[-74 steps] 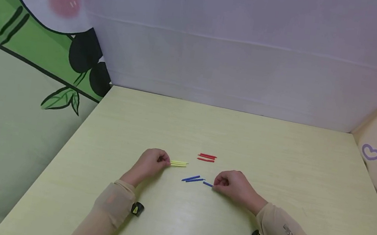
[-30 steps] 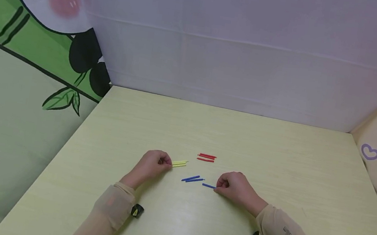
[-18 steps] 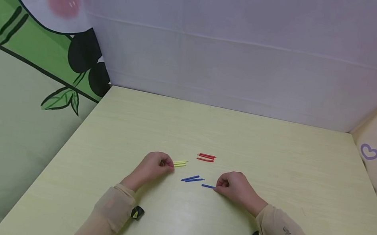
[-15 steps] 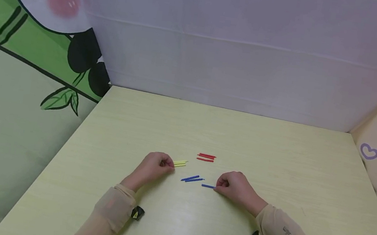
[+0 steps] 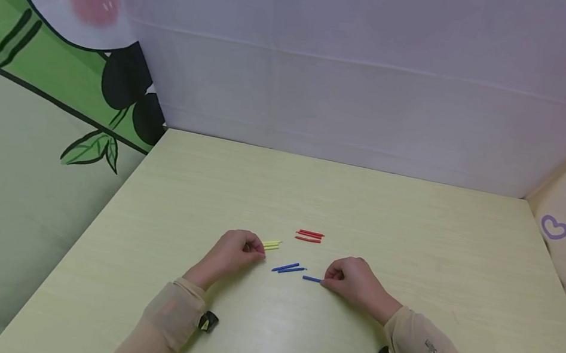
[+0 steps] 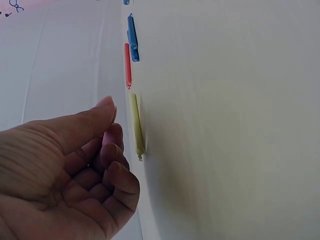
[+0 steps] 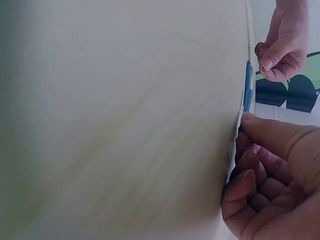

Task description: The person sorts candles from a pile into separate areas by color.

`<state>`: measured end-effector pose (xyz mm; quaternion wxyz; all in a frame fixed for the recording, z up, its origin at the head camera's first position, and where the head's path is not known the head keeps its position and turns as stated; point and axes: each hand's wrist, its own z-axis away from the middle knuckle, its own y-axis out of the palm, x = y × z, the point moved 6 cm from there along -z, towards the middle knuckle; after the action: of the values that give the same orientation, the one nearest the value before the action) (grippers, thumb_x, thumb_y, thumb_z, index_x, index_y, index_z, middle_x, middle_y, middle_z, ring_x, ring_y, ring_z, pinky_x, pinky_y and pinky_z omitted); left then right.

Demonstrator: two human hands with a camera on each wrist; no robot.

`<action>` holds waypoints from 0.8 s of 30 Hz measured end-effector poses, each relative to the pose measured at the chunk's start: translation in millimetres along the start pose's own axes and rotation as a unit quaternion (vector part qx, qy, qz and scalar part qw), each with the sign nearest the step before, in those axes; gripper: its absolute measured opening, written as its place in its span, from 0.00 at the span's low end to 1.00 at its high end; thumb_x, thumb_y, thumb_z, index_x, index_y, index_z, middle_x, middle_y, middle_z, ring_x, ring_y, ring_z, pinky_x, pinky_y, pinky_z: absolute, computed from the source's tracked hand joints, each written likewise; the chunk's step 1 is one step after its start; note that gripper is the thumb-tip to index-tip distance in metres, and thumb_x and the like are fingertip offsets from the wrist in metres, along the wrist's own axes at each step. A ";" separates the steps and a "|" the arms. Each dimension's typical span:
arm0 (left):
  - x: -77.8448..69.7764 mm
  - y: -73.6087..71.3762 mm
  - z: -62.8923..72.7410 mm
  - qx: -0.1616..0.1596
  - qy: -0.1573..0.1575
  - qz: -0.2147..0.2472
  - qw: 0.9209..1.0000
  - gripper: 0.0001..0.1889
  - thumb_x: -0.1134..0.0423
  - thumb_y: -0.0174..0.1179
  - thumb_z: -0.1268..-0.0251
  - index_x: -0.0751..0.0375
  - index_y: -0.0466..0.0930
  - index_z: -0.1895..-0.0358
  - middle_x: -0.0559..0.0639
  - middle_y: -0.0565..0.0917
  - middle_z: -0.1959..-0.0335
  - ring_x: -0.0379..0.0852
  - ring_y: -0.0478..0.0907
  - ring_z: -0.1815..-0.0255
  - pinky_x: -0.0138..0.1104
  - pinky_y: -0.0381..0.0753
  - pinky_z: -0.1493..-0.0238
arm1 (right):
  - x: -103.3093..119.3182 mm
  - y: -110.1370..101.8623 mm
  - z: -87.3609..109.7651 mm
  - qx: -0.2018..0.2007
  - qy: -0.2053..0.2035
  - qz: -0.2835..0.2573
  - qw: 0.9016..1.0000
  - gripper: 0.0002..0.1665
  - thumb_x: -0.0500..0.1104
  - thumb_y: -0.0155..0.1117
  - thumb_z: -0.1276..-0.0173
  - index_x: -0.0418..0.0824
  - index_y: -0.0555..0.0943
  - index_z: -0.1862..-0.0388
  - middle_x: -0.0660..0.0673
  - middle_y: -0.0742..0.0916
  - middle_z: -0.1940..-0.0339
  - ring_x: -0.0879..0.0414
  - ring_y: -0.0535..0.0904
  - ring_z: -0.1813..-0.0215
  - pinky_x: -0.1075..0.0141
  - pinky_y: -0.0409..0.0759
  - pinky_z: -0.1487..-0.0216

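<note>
Several yellow candles [image 5: 271, 245] lie side by side on the table, partly hidden by my left hand [image 5: 235, 254]. The left wrist view shows that hand loosely curled, thumb near the forefinger, apart from a yellow candle [image 6: 136, 124]. My right hand [image 5: 357, 280] pinches the near end of a blue candle [image 5: 311, 279] low over the table; fingertips hide its right part. Two more blue candles [image 5: 289, 268] lie slanted between the hands. In the right wrist view, my thumb and forefinger meet near the blue candles [image 7: 248, 85].
Three red candles [image 5: 310, 236] lie in a row farther back. The pale wooden table [image 5: 416, 231] runs to a light curtain [image 5: 352, 108] behind. A printed cloth [image 5: 53, 108] hangs on the left. Each wrist carries a small black camera [image 5: 208, 321].
My left hand has let go of the yellow candles and slid slightly right and nearer; those candles now slant a little. The right hand, holding its blue candle, has shifted slightly right and then stayed.
</note>
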<state>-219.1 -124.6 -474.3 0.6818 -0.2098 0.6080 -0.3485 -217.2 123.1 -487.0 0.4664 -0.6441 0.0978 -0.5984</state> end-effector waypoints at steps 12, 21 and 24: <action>-4.2 0.3 3.0 0.012 0.004 -0.002 1.000 0.04 0.65 0.69 0.41 0.55 0.83 0.71 0.44 0.78 0.75 0.43 0.71 0.70 0.35 0.72 0.65 | 4.3 0.7 1.3 0.001 0.009 -0.007 1.000 0.06 0.41 0.73 0.41 0.45 0.84 0.74 0.56 0.80 0.79 0.60 0.73 0.72 0.67 0.73 0.67; -1.7 2.3 5.9 0.024 0.017 -0.008 1.000 0.04 0.65 0.68 0.40 0.54 0.84 0.71 0.43 0.78 0.74 0.42 0.71 0.69 0.36 0.72 0.63 | 7.8 3.4 4.0 -0.003 0.018 -0.009 1.000 0.05 0.41 0.73 0.41 0.45 0.84 0.73 0.56 0.81 0.78 0.60 0.73 0.72 0.67 0.74 0.67; -1.2 2.7 7.0 0.028 0.028 -0.003 0.999 0.04 0.65 0.68 0.40 0.54 0.84 0.71 0.43 0.78 0.74 0.41 0.71 0.70 0.35 0.72 0.64 | 8.7 2.7 5.4 -0.010 0.013 -0.009 1.000 0.05 0.40 0.73 0.41 0.45 0.84 0.73 0.56 0.81 0.78 0.60 0.73 0.72 0.67 0.74 0.67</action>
<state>-211.7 -122.8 -474.2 0.6692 -0.1828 0.6160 -0.3733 -209.1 118.3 -482.2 0.4532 -0.6418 0.1034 -0.6100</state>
